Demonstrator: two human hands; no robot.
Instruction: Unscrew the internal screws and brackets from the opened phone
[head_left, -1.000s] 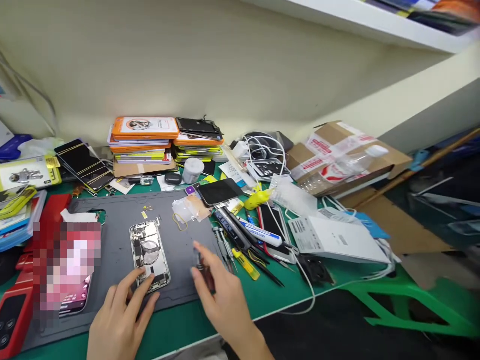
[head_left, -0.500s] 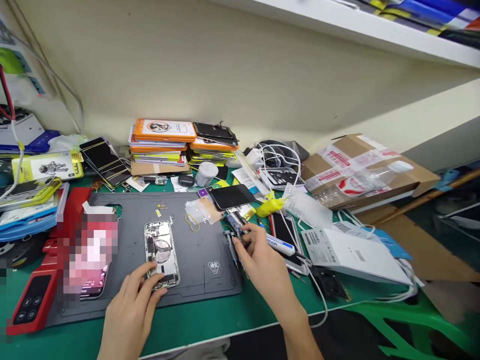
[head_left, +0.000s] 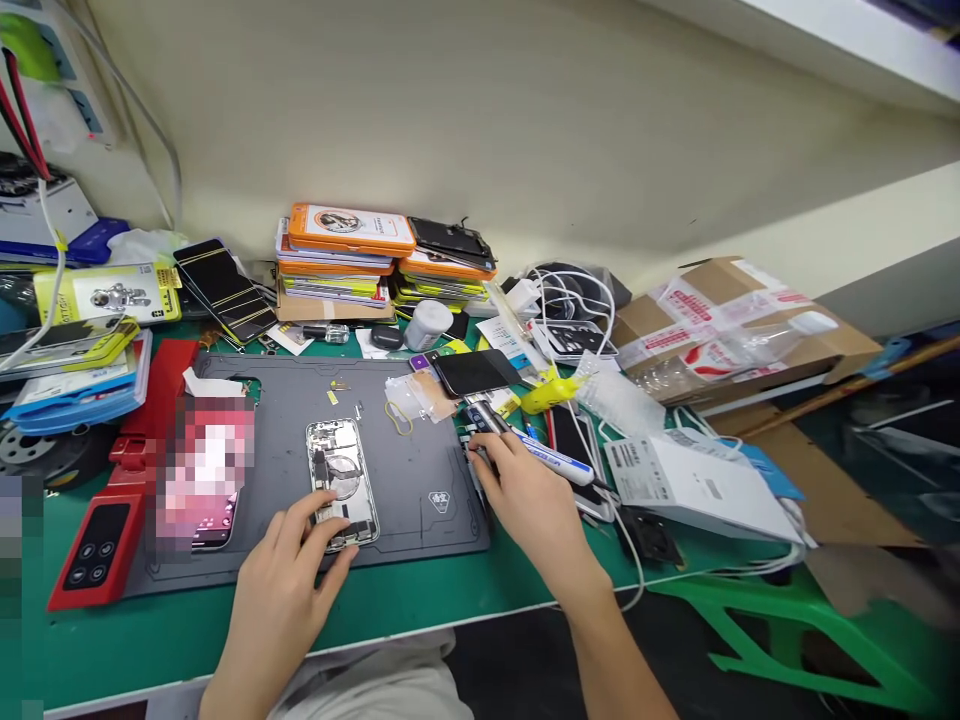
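Note:
An opened phone point(head_left: 341, 482) with its insides showing lies on a dark grey work mat point(head_left: 409, 490). My left hand point(head_left: 289, 580) rests on the phone's near end, thumb and fingers spread around it and holding it steady. My right hand point(head_left: 525, 495) reaches past the mat's right edge into a row of screwdrivers and tools point(head_left: 487, 420). Its fingers are curled over one of them, but I cannot make out which. A white marker pen point(head_left: 559, 460) lies just beyond the knuckles.
Stacked orange boxes point(head_left: 349, 250) and phone screens line the back wall. White cables, a cardboard box point(head_left: 742, 320), a white carton point(head_left: 697, 485) and a yellow bottle point(head_left: 551, 390) crowd the right. A red device point(head_left: 101, 545) and blurred phone sit left. A green stool point(head_left: 795, 620) stands beside the table.
My right hand left the mat and went right into the tool row, closing over a tool. My view shifted, so everything slid rightward. The left hand stayed on the phone.

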